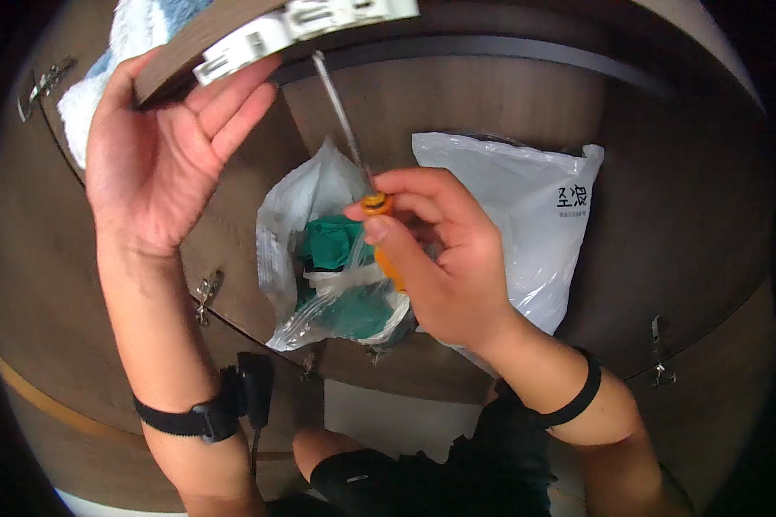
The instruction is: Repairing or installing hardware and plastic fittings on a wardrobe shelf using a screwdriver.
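Note:
My right hand (444, 250) is closed around the orange handle of a screwdriver (341, 112). Its long metal shaft points up and away, and the tip ends just below a dark brown wooden panel (220, 34). A blurred white strip-like fitting (306, 28) runs along the panel's near edge. With the palm turned up, my left hand (168, 142) holds the panel's left end, thumb on the outside and fingers underneath. Parts of those fingers are hidden behind the panel and the white fitting.
Below the hands sits an opened clear plastic bag (289, 233) with green items (332, 241) inside. A white plastic package (535, 224) lies to its right. Metal hinges (205, 297) sit along the wooden boards. A blue-and-white fluffy cloth (138, 43) is at the upper left.

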A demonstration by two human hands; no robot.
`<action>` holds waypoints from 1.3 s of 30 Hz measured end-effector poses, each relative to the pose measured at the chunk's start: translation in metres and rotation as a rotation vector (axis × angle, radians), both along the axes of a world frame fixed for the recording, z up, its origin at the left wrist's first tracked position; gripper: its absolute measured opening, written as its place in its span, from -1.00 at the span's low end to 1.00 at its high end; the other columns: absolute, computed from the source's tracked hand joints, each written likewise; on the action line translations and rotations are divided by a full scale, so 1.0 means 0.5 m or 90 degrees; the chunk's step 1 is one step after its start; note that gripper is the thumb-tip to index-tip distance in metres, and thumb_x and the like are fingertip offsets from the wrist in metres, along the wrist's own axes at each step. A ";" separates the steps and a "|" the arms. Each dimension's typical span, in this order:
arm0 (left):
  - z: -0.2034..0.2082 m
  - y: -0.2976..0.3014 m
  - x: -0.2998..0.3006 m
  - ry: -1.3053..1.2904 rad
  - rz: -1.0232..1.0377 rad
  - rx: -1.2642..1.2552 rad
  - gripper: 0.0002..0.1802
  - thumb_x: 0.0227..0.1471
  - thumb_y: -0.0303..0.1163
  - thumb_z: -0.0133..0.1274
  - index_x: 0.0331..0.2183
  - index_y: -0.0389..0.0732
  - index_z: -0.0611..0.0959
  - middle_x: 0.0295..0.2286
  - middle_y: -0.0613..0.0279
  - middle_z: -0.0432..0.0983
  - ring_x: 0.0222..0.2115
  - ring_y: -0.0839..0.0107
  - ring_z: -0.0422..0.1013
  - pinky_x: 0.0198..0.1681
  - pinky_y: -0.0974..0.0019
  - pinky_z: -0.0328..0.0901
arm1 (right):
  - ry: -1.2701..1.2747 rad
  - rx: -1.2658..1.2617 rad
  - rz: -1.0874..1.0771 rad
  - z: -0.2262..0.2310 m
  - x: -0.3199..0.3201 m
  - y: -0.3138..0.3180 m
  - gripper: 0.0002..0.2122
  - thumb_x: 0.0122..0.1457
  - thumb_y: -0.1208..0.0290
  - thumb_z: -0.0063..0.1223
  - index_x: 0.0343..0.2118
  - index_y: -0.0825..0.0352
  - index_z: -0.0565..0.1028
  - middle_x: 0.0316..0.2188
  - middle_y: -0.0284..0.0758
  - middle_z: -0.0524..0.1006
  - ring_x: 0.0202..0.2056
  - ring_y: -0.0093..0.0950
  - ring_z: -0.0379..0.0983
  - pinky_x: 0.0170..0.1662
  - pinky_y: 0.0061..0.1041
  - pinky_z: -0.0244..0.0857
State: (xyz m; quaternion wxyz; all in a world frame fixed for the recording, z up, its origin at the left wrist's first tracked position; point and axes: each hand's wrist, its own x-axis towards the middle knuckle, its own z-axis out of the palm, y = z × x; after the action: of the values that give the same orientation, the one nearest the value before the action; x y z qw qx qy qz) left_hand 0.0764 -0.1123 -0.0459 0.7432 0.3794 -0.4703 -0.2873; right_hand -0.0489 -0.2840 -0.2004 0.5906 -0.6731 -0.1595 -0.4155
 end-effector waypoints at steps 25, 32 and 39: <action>-0.008 0.005 0.008 -0.059 0.037 -0.002 -0.38 0.23 -0.18 -0.37 0.14 -0.48 0.20 0.06 -0.36 0.26 0.06 -0.04 0.32 0.00 0.04 0.40 | -0.044 0.068 0.071 0.023 0.005 0.022 -0.74 0.21 0.64 -0.04 -0.05 0.40 0.30 -0.19 -0.13 0.53 -0.24 -0.55 0.45 -0.12 -0.57 0.35; -0.005 -0.005 0.002 -0.050 0.044 -0.006 -0.40 0.22 -0.19 -0.35 0.10 -0.49 0.25 -0.02 -0.33 0.36 0.00 -0.05 0.38 -0.04 0.04 0.43 | -0.034 0.079 0.078 0.033 -0.004 0.025 -0.75 0.21 0.62 -0.02 -0.05 0.40 0.31 -0.20 -0.18 0.54 -0.24 -0.60 0.44 -0.18 -0.63 0.33; -0.009 -0.001 -0.006 -0.019 0.072 -0.033 -0.41 0.21 -0.17 -0.34 0.04 -0.51 0.32 -0.06 -0.27 0.42 -0.04 -0.06 0.42 -0.12 0.07 0.47 | -0.037 0.089 0.081 0.037 -0.011 0.033 -0.76 0.22 0.63 -0.04 -0.06 0.39 0.32 -0.21 -0.23 0.55 -0.26 -0.67 0.44 -0.25 -0.70 0.32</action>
State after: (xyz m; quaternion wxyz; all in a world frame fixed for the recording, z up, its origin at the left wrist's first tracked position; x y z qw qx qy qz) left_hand 0.0736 -0.1130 -0.0504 0.7607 0.3903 -0.4661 -0.2273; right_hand -0.0546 -0.2674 -0.1817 0.6563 -0.6066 -0.1898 -0.4065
